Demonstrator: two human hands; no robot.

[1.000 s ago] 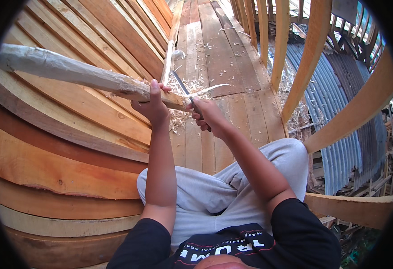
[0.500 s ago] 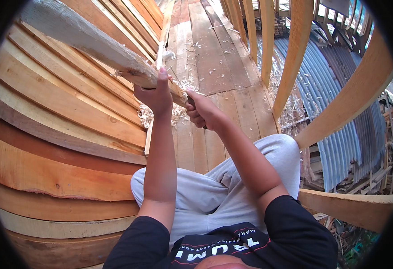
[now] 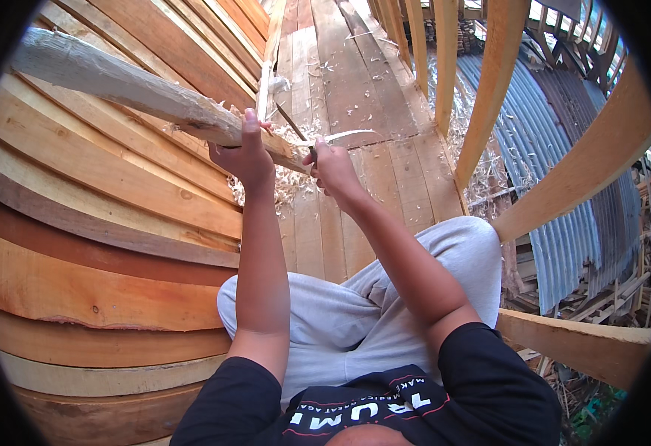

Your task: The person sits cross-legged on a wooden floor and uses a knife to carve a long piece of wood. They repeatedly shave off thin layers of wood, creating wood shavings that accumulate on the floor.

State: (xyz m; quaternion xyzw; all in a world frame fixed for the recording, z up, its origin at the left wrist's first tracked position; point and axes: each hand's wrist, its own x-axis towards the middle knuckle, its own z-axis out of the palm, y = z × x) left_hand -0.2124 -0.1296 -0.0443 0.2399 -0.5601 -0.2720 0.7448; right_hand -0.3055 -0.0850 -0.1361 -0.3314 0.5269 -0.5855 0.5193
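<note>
Gripping a pale pole (image 3: pixel 128 93) in the left hand (image 3: pixel 249 152) and a knife (image 3: pixel 289 120) in the right hand (image 3: pixel 333 167).
Clamping the left hand around the pole near its pared lower-right end, thumb uppermost, with the far end reaching to the upper left past the boards (image 3: pixel 102 293). Closing the right hand on the knife's handle, just beside the pared end, near the left hand but apart from it. Slanting the blade up and leftward by the wood; cannot tell if touching. Showing a long wood curl (image 3: pixel 351 134) right of the blade, and loose shavings (image 3: pixel 289 183) on the plank floor (image 3: pixel 374 178). Sitting with legs folded in grey trousers (image 3: pixel 321 312), between the boards on the left and wooden posts (image 3: pixel 492 82) on the right.
</note>
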